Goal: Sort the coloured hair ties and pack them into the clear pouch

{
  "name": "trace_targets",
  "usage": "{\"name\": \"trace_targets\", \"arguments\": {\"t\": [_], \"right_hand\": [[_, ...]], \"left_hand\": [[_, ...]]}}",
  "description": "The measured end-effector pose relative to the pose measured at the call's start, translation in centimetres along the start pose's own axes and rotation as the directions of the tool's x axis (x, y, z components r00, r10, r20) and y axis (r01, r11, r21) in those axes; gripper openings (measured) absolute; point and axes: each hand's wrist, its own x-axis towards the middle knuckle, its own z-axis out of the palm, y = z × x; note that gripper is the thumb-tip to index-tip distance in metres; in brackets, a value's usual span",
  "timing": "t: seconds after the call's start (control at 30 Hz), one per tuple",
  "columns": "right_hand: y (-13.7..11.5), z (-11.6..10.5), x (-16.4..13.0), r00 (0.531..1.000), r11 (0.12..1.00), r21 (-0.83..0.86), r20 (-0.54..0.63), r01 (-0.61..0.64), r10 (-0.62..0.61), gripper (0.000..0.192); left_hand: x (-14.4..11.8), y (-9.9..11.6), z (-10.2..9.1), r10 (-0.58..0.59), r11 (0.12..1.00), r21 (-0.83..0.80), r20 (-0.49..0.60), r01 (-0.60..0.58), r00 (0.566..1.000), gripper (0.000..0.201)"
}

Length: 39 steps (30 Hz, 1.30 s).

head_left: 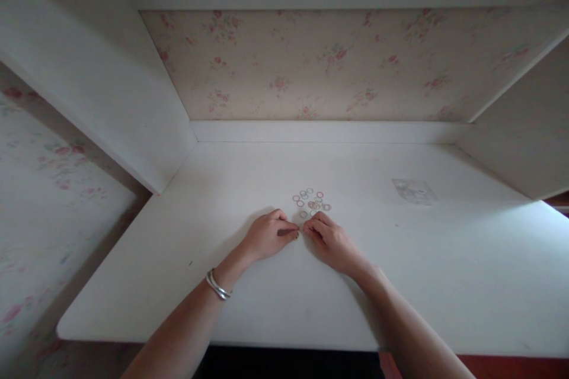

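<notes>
My left hand (268, 234) and my right hand (329, 244) meet low over the desk, fingertips almost touching. Both are closed in a pinch. A tiny yellowish and dark item (297, 235) shows at the left fingertips; its kind is too small to tell, and what lies between the right fingers is hidden. Just beyond the hands lies a loose group of thin rings (300, 204), some pale or silvery, some pinkish red. A few overlap, and the nearest ones lie close to my right fingers.
A clear plastic bag (414, 191) lies flat on the white desk (444, 284), right of the rings. A small dark speck (191, 263) is at the left. White side panels and a floral-papered back wall (311, 65) enclose the desk. A silver bracelet (217, 285) circles my left wrist.
</notes>
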Motion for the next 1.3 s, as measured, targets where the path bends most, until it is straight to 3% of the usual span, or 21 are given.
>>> {"name": "trace_targets", "arguments": {"t": [0.47,0.67,0.83,1.07,1.3], "right_hand": [[-0.1,-0.2,-0.1,1.0,1.0,-0.005,-0.002,-0.005,0.004,0.022],[-1.1,0.3,-0.2,0.998,0.998,0.039,0.037,0.059,-0.06,0.021],[-1.5,0.9,-0.1,0.993,0.995,-0.039,0.067,0.096,-0.093,0.02],[-1.1,1.2,-0.2,0.991,0.991,-0.082,0.089,0.106,-0.098,0.02],[-1.2,0.2,-0.2,0.998,0.996,-0.074,0.029,0.05,-0.048,0.019]], "left_hand": [[0.1,0.2,0.1,-0.051,0.997,-0.055,-0.034,0.049,0.998,0.013],[0.3,-0.3,-0.2,-0.059,0.989,-0.142,-0.062,0.049,0.996,0.02],[0.6,-0.5,-0.8,-0.111,0.97,-0.228,-0.095,0.087,0.989,0.024],[0.6,-0.5,-0.8,-0.115,0.97,-0.226,-0.087,0.092,0.99,0.024],[0.6,-0.9,-0.8,-0.117,0.965,-0.244,-0.076,0.096,0.99,0.024]]}}
